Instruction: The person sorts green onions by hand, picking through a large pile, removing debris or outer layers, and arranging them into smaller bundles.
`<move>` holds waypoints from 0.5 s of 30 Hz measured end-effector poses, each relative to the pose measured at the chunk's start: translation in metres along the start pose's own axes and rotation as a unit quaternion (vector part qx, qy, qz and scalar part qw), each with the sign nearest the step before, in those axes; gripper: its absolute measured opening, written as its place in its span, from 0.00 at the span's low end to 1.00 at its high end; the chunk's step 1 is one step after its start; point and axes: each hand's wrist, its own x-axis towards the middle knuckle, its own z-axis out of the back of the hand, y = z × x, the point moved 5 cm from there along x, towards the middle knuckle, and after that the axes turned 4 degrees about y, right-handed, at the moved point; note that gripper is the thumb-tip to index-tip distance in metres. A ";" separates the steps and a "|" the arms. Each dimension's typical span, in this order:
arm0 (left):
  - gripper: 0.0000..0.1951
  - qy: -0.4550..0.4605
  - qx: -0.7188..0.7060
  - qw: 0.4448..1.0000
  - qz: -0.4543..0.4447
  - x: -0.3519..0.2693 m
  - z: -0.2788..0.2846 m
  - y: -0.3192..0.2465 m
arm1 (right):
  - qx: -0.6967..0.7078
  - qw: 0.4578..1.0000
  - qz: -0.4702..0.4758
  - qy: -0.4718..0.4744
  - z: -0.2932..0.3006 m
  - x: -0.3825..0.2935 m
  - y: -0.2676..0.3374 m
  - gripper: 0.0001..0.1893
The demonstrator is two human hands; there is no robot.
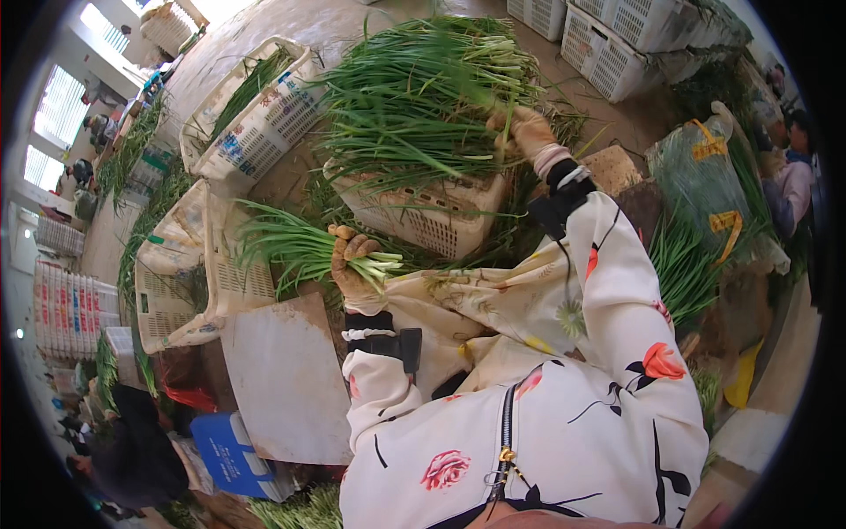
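My gloved left hand (355,264) is closed round a bunch of green leafy stalks (297,248), the pale stem ends pointing right above my lap. A large heap of the same long greens (410,92) lies across a white plastic crate (423,215) in front of me, pale ends to the right. At the heap's right edge is my gloved right hand (525,132), its fingers bent, with blurred leaves over it. Whether it grips any stalk I cannot tell. A pale patterned cloth (476,297) covers my lap.
White crates stand at the upper left (261,125), left (241,271) and upper right (601,56). A pale board (284,383) lies beside my left arm. On the right is a plastic-wrapped bundle (694,178) near more greens. A person (793,178) sits at far right; others are at left.
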 end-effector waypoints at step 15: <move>0.11 -0.180 0.248 0.949 0.080 -0.010 0.036 0.013 | -0.274 0.898 0.265 0.220 -0.106 -0.100 -0.058 0.13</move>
